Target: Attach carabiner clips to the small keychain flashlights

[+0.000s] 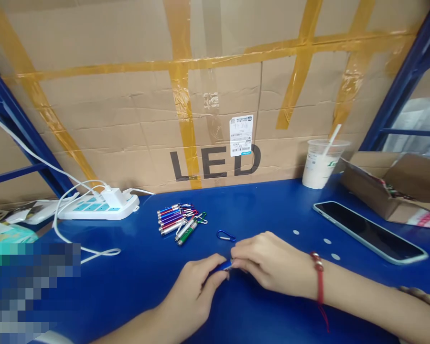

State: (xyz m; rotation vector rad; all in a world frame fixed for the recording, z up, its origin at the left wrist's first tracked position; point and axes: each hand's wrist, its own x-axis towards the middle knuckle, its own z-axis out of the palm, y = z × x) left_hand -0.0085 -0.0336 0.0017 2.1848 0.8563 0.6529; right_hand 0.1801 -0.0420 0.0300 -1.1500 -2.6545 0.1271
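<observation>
My left hand is closed round a small blue keychain flashlight, whose silver-looking end points right. The fingers of my right hand pinch at that end, and what they grip there is partly hidden. Just beyond my fingertips a blue carabiner clip lies on the blue table. Farther off to the left is a pile of keychain flashlights in red, blue, purple and silver, several with clips. A green flashlight lies at the pile's near side.
At the left stands a white power strip with a trailing cable. To the right are a phone, small pale discs, a drink cup and an open cardboard box. A large taped carton walls the back.
</observation>
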